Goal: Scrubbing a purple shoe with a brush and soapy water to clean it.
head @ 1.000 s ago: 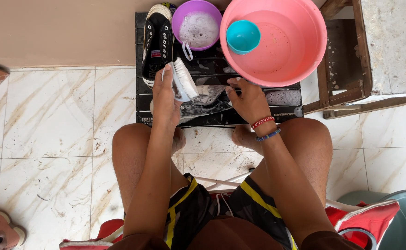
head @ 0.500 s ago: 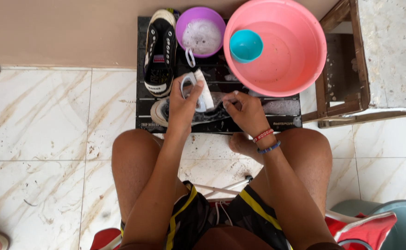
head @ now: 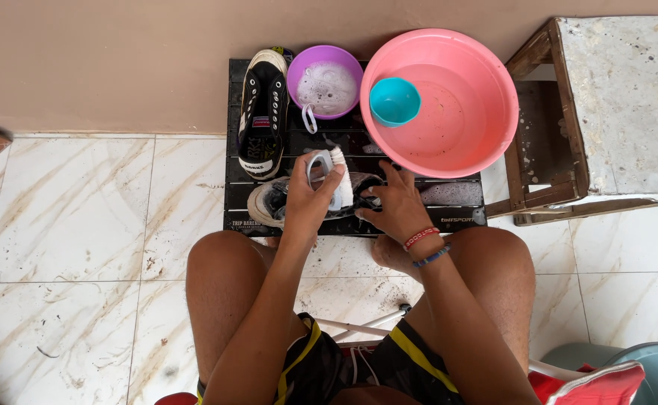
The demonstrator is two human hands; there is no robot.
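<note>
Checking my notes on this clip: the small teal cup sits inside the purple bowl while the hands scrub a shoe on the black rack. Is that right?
Not quite. In the head view the teal cup sits inside the pink basin, not the purple bowl, which holds only suds. The rest stands: left hand and right hand work on a shoe on the black rack.
</note>
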